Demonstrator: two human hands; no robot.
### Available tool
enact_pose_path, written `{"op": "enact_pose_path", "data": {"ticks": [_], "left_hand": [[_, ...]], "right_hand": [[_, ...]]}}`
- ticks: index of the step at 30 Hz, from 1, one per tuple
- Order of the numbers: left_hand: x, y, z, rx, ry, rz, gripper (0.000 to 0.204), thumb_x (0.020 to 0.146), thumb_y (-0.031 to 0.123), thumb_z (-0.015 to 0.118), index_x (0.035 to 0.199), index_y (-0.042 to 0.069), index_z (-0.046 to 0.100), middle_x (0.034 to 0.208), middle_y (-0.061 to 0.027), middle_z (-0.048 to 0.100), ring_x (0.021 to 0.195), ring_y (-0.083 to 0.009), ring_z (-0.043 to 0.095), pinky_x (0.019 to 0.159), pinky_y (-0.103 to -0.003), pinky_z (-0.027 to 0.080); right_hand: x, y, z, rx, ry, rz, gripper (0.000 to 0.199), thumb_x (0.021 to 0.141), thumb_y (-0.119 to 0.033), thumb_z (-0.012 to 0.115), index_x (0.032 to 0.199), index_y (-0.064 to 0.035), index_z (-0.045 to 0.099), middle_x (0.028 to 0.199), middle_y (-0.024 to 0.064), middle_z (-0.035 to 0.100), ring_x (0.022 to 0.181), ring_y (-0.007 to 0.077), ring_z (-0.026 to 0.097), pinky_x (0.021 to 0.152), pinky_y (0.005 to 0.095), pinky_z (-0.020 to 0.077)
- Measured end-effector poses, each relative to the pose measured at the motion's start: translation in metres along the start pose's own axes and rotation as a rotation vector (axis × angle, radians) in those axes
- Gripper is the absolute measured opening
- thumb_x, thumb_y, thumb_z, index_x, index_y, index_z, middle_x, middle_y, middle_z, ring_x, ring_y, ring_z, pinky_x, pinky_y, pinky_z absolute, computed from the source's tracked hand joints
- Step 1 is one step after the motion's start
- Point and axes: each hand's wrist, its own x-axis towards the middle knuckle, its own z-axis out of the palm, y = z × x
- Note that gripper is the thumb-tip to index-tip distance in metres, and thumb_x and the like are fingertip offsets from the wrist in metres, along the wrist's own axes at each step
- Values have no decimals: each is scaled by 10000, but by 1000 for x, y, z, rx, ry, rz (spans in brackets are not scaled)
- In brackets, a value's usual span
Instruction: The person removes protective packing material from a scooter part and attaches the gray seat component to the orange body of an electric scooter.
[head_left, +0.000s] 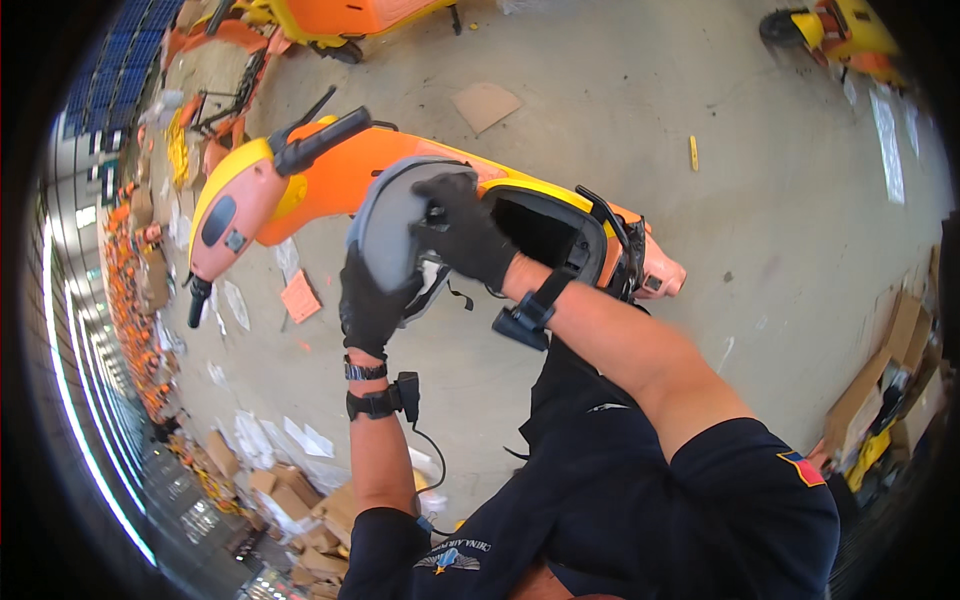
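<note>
Black gloves on left hand [372,305] & right hand [465,235]. Black wrist straps w/ small boxes, left one cabled. Navy short-sleeve shirt, chest emblem, right sleeve patch.

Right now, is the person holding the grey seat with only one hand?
No, both gloved hands grip the grey seat: the left hand at its lower edge, the right hand on its upper side.

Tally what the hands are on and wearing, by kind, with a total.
Grey scooter seat: 1, held by both hands
Orange and yellow scooter: 1
Black gloves: 2, left hand and right hand
Black wrist devices: 2, left, right
Total: 6
</note>
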Motion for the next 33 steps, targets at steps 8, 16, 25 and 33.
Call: {"op": "enact_pose_path", "data": {"ticks": [8, 16, 25, 33], "left_hand": [[44, -19, -42, -221, -131, -101, 767, 662, 231, 758, 1317, -15, 444, 1220, -185, 559, 1110, -301, 554, 941, -394, 438], [51, -46, -35, -159, -87, -45, 792, 685, 241, 733, 1361, -17, 410, 1285, -214, 504, 1193, -336, 484, 1013, -418, 374], [82, -73, -22, -310, -46, -39, 837, 694, 89, 673, 1436, -14, 298, 1439, -216, 369, 1342, -328, 347, 1110, -407, 253], [97, -80, -3, -515, -24, -193, 891, 652, 106, 661, 1455, 10, 288, 1446, -175, 373, 1306, -288, 397, 1066, -388, 327]], "right_hand": [[-30, 5, 7, -8, -32, 166, 539, 806, -155, 633, 1289, -25, 430, 1299, 226, 446, 1253, 389, 421, 1043, 428, 367], [27, 93, -59, -50, 342, 462, 306, 851, -196, 555, 1102, -41, 639, 1114, 199, 634, 1070, 330, 591, 939, 377, 458], [85, 179, -62, -406, 62, 455, 290, 839, -148, 589, 1113, -78, 654, 1130, 147, 641, 1065, 313, 598, 925, 376, 465], [123, 236, -57, -639, -337, 498, 275, 816, -169, 618, 1084, -146, 674, 1112, 106, 661, 1024, 287, 619, 884, 379, 483]]}}
